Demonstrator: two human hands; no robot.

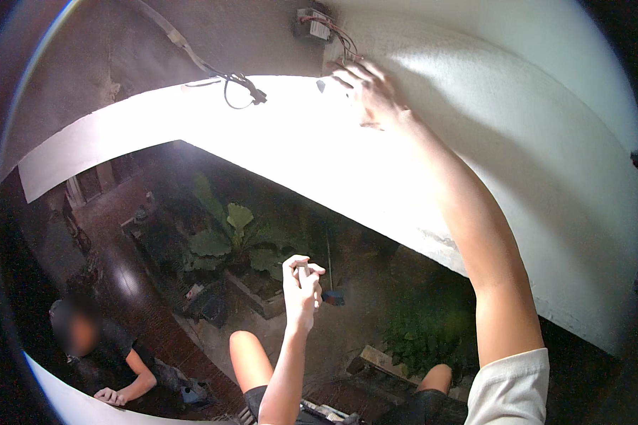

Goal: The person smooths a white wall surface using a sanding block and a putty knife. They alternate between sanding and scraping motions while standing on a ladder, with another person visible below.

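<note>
R hand (365, 88) is right by the wires (347, 42), fingers bent, can't tell if it's pinching any. Wires slant up-left from it to the box (317, 28); wire ends hidden tbh. L hand (303, 285) is way lower, curled, contents unclear. Cable (259, 95) w/ loop lies left of R hand on the white ledge (290, 134).

Below a pale, brightly lit wall (553, 177), leafy plants (238, 225) edge dim ground (358, 315).
</note>
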